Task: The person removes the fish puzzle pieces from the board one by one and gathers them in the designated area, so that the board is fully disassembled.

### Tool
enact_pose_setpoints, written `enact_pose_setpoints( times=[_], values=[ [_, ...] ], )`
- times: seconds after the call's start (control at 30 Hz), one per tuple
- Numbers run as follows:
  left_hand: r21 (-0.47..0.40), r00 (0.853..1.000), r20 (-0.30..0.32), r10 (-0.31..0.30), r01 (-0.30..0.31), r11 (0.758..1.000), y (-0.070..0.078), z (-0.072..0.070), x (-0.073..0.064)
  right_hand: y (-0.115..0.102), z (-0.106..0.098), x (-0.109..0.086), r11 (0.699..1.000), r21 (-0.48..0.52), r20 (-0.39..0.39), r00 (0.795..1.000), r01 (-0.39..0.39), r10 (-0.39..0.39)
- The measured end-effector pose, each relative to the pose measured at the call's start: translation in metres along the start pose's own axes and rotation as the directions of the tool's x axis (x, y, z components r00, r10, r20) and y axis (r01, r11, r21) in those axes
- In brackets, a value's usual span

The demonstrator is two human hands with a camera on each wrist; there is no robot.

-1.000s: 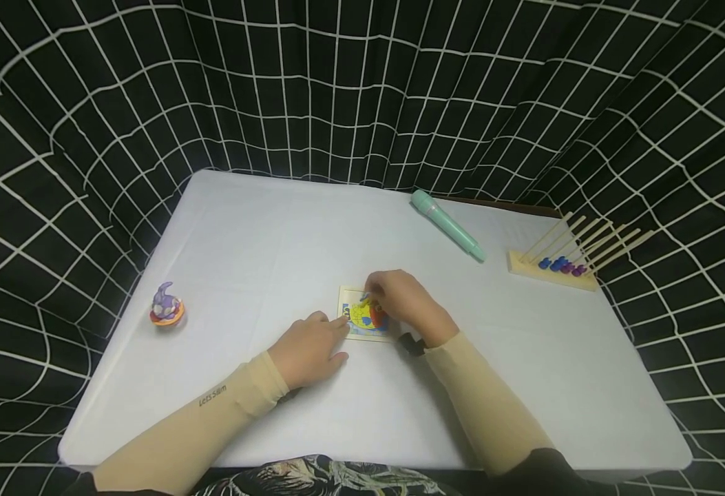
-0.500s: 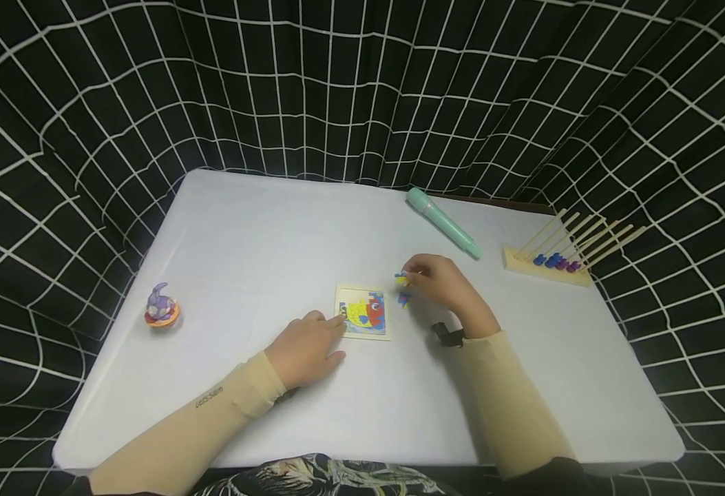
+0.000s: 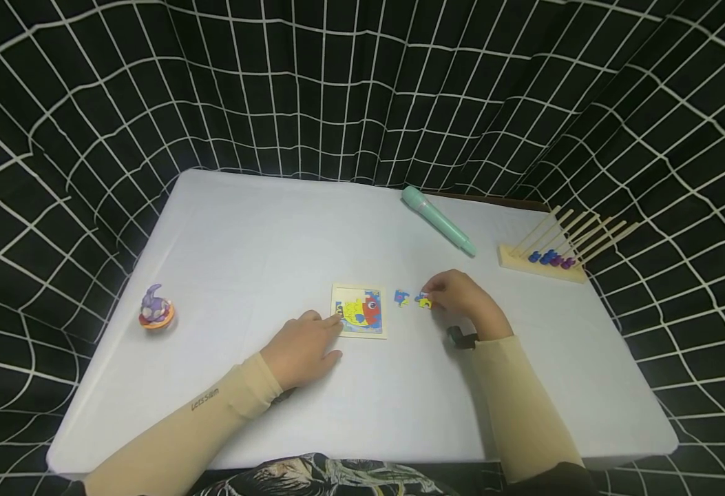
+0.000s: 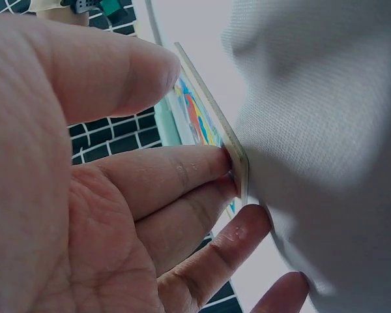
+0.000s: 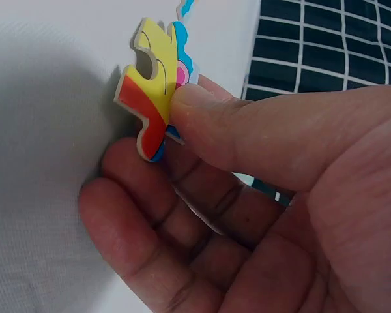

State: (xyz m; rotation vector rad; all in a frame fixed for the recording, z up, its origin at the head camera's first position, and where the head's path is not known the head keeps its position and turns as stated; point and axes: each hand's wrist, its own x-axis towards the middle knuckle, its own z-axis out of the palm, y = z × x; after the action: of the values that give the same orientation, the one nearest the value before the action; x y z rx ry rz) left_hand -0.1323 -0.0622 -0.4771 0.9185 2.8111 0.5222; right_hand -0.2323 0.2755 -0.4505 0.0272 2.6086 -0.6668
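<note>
A small square wooden jigsaw puzzle (image 3: pixel 359 311) with a yellow and red fish picture lies mid-table, a bare strip along its upper left. My left hand (image 3: pixel 303 348) reaches in from the left, fingers fairly straight. Its fingertips (image 4: pixel 218 160) rest on the puzzle's left edge. My right hand (image 3: pixel 461 297) is right of the puzzle and pinches a yellow, red and blue puzzle piece (image 5: pixel 156 78) between thumb and fingers, close over the tabletop. A loose blue puzzle piece (image 3: pixel 401 297) lies between that hand and the puzzle.
A mint green toy microphone (image 3: pixel 438 220) lies toward the back. At the right stands a wooden peg rack (image 3: pixel 542 267) with blue and purple pieces. A purple figure in an orange base (image 3: pixel 155 308) sits far left. Black gridded cloth (image 3: pixel 337 89) hangs behind the white table (image 3: pixel 263 241).
My right hand has moved from over the puzzle to its right, now with a piece beside another loose one. The puzzle's upper part shows uncovered. My left hand keeps its place.
</note>
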Motion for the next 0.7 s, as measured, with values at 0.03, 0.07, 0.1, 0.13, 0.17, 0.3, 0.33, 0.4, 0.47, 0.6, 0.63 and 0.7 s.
enact_pose_setpoints(
  times=[0.03,0.07,0.1,0.13,0.17,0.3,0.33,0.4,0.47,0.6,0.63,0.7],
  values=[
    [-0.001,1.000,0.001,-0.001,0.001,1.000,0.000,0.000,0.000,0.000,0.000,0.000,1.000,0.002,-0.007,1.000,-0.008,0.008],
    [-0.003,1.000,0.001,-0.003,0.003,1.000,0.000,0.000,0.000,0.000,0.001,0.000,1.000,0.004,-0.014,1.000,-0.011,0.011],
    [-0.004,1.000,0.001,-0.003,0.003,1.000,0.001,0.000,0.000,0.000,0.001,0.000,1.000,0.004,-0.021,1.000,-0.016,0.016],
    [-0.006,1.000,0.001,-0.004,0.004,1.000,0.001,0.000,0.000,-0.001,0.002,0.000,1.000,0.004,-0.033,0.999,-0.019,0.019],
    [-0.007,1.000,0.000,-0.004,0.004,1.000,0.001,0.000,0.000,-0.001,0.003,0.000,1.000,0.004,-0.044,0.999,-0.021,0.021],
    [-0.010,1.000,0.000,-0.006,0.006,1.000,0.001,0.000,-0.001,0.000,0.009,0.001,1.000,-0.010,-0.097,0.995,-0.007,0.006],
    [-0.010,1.000,0.000,-0.005,0.005,1.000,0.001,0.001,-0.001,0.001,0.010,0.001,1.000,-0.013,-0.112,0.994,0.000,-0.002],
    [-0.010,1.000,-0.003,-0.002,0.002,1.000,0.000,0.001,-0.001,0.002,0.013,0.001,1.000,-0.016,-0.133,0.991,0.010,-0.012],
    [-0.009,1.000,-0.007,0.000,0.000,1.000,0.000,0.001,0.000,0.001,0.015,0.001,1.000,-0.014,-0.154,0.988,0.026,-0.028],
    [-0.006,1.000,-0.010,0.001,-0.001,1.000,0.000,0.002,0.000,-0.013,0.020,0.000,0.995,-0.013,-0.203,0.974,0.096,-0.096],
    [-0.006,1.000,-0.011,0.000,-0.001,1.000,0.000,0.002,0.000,-0.019,0.022,0.000,0.992,-0.019,-0.208,0.970,0.126,-0.127],
    [-0.006,1.000,-0.011,-0.001,0.001,1.000,-0.001,0.003,0.000,-0.033,0.028,0.000,0.981,-0.033,-0.192,0.962,0.193,-0.196]
  ],
)
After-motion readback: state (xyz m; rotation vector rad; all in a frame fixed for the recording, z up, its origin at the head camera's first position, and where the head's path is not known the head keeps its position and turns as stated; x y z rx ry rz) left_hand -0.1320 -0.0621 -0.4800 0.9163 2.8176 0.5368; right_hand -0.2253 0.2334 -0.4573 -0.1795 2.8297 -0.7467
